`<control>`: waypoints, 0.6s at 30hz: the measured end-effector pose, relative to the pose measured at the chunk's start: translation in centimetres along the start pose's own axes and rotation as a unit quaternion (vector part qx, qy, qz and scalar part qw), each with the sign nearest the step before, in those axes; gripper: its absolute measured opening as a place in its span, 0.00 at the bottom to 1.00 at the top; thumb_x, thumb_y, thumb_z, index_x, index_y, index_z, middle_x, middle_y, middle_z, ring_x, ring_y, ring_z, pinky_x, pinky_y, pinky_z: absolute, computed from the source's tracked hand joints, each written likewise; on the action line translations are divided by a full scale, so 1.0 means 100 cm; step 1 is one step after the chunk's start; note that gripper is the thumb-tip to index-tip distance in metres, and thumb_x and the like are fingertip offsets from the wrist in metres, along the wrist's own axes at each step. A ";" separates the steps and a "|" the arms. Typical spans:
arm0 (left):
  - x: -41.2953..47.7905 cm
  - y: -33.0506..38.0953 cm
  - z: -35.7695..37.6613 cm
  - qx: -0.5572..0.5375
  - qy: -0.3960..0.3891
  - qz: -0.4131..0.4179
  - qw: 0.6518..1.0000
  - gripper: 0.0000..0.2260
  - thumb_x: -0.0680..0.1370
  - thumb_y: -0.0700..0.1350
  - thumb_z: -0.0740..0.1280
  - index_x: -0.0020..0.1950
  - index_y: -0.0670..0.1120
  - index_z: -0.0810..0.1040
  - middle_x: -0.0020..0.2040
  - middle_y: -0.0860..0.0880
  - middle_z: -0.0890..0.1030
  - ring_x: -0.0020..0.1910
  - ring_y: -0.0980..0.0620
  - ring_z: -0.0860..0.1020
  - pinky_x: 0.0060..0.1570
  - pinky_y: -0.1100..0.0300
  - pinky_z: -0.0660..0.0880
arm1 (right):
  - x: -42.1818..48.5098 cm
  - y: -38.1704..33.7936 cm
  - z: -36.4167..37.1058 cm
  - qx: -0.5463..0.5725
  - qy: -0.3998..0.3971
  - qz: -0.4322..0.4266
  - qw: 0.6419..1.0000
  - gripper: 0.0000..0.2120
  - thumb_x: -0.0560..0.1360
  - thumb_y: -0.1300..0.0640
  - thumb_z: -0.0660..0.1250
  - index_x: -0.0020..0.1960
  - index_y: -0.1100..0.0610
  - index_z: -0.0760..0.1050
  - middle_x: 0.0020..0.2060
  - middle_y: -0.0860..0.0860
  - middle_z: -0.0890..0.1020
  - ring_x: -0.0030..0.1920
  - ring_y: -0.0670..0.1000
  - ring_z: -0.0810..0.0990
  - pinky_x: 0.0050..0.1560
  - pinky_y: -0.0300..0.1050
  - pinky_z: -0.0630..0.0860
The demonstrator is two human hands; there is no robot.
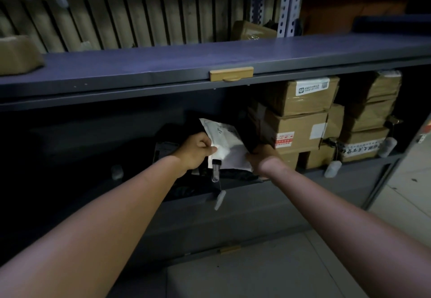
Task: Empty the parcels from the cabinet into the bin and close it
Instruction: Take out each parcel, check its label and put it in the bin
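Inside the dark cabinet opening point(105, 134), a white soft parcel point(227, 143) is tilted up from a pile of dark bags point(233, 175). My left hand point(197, 150) pinches its left edge. My right hand point(262, 157) grips its lower right corner, next to a black bag. A small tag point(220, 199) dangles on a string below the parcel. Brown cardboard boxes point(300, 120) are stacked in the right half of the cabinet. No bin is clearly visible.
A shelf ledge point(210, 61) with a tan handle point(231, 73) runs above the opening, with brown parcels point(16, 54) on it. Perforated metal uprights point(289, 3) stand behind. Tiled floor point(401, 192) lies at right and a grey surface point(256, 272) below.
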State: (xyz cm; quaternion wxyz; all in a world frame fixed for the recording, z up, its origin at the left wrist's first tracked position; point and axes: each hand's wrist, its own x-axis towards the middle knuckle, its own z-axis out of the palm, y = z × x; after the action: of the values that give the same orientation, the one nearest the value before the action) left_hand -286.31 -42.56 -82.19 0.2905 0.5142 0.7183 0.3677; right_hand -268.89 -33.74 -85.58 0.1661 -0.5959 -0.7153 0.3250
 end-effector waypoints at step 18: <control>-0.184 -0.010 -0.063 -0.254 -0.095 -0.051 0.961 0.03 0.79 0.41 0.68 0.51 0.43 0.76 0.49 0.42 0.83 0.49 0.44 0.82 0.54 0.48 0.77 | -0.157 -0.001 0.005 0.531 -0.232 0.048 0.813 0.12 0.77 0.60 0.68 0.58 0.64 0.80 0.51 0.61 0.85 0.46 0.57 0.83 0.51 0.52 0.81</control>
State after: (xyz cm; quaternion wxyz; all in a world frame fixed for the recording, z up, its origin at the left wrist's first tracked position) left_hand -286.26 -61.71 -78.73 0.4971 0.4188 0.5954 0.4722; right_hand -265.59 -48.99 -83.45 0.2703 -0.3557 -0.4188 0.7906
